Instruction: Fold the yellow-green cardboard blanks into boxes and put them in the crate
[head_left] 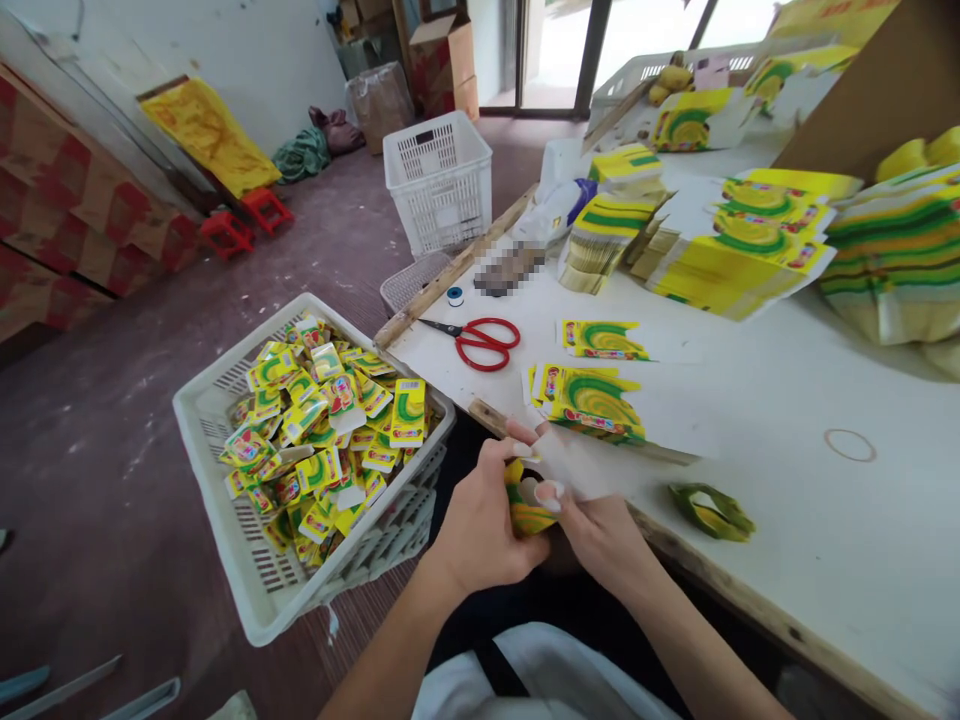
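Observation:
Both my hands meet just below the table's near edge around a small yellow-and-green printed card packet (527, 512). My left hand (480, 525) curls round its left side with the thumb on top. My right hand (596, 530) pinches its right side, fingers closed on the card. Directly above my hands a short stack of flat yellow-green printed cards (589, 400) lies on the white table (787, 420). A single flat card (604, 340) lies a little farther back.
A white plastic basket (225, 545) full of folded yellow packets stands at my left on the floor. Red-handled scissors (480, 342), a small tape roll (455, 296) and a green-yellow scrap (712, 512) lie on the table. Tall card stacks (742, 250) fill the far right. Another white basket (439, 180) stands behind.

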